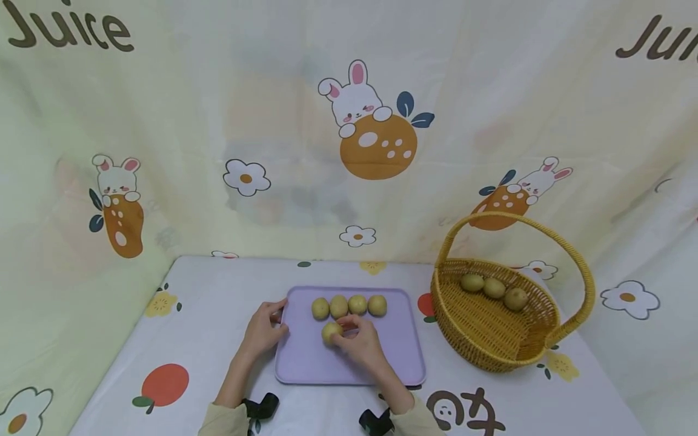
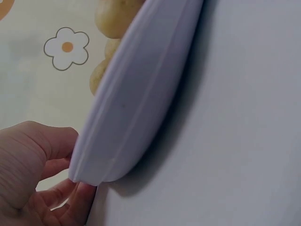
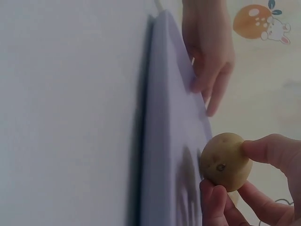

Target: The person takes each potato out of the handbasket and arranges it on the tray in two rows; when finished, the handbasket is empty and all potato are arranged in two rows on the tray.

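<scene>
A lilac tray (image 1: pixel 349 369) lies on the table, and several small potatoes (image 1: pixel 339 307) stand in a row along its far part. My right hand (image 1: pixel 360 342) pinches one more potato (image 3: pixel 225 162) between thumb and fingers, just in front of the left end of that row. In the right wrist view this potato appears held above the tray floor. At the tray's left side, my left hand (image 1: pixel 263 330) holds the edge. The left wrist view shows the thumb (image 2: pixel 61 141) at the rim and other fingers lower down, partly hidden by the tray.
Right of the tray stands a yellow woven basket (image 1: pixel 504 339) with a tall arched handle, holding three potatoes (image 1: pixel 494 288) at its far side. A patterned cloth (image 1: pixel 207 315) covers the table, and a printed curtain (image 1: pixel 294 109) hangs behind it.
</scene>
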Available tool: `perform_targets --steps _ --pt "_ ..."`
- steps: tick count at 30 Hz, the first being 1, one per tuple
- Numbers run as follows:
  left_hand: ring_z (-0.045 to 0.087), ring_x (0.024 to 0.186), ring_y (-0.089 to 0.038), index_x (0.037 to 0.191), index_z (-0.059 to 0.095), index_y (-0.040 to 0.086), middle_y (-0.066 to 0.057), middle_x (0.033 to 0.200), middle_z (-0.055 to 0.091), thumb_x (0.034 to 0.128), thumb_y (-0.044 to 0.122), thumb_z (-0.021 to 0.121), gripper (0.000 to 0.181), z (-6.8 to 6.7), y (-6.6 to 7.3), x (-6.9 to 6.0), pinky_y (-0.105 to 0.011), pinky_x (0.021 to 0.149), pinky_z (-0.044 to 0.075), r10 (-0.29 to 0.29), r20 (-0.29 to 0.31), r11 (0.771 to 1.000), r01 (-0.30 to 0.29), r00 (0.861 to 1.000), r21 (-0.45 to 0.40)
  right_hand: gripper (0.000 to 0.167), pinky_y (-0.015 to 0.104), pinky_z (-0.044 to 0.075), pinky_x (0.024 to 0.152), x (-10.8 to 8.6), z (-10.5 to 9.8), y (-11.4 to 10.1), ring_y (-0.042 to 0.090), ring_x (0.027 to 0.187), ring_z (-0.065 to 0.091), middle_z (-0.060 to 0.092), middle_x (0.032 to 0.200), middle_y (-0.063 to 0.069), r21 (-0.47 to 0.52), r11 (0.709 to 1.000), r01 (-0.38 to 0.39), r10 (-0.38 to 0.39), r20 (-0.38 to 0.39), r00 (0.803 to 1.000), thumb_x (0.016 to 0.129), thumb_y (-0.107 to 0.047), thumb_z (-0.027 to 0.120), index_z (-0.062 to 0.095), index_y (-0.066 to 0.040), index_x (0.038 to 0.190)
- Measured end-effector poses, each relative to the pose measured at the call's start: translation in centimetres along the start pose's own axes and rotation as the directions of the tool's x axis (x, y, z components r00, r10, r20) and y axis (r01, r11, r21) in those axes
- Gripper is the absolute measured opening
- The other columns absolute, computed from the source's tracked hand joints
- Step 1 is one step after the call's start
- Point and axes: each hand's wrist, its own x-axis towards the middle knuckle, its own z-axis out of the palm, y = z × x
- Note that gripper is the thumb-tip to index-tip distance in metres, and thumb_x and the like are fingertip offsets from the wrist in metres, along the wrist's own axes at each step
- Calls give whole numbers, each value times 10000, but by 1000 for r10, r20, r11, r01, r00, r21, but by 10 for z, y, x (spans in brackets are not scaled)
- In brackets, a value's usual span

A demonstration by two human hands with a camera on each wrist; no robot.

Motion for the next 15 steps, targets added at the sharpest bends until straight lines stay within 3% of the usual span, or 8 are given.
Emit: perform_targets --steps 6,15 --pt "619 831 -208 1301 607 -46 -165 1082 604 716 -23 680 589 -1 -2 -2 -346 739 479 7 -3 1000 -7 1000 -14 301 227 518 677 -2 12 2 159 735 645 673 894 105 -9 1000 -10 10 -13 1000 717 -56 770 691 33 993" --pt "622 836 -210 1304 604 -45 -156 1087 604 719 -17 681 590 -1 -1 -1 -339 733 483 8 -6 1000 -8 1000 -8 296 223 510 675 0 25 -1 206 745 659 684 873 123 -15 1000 6 -7 -58 998 706 -42 765 690 51 977"
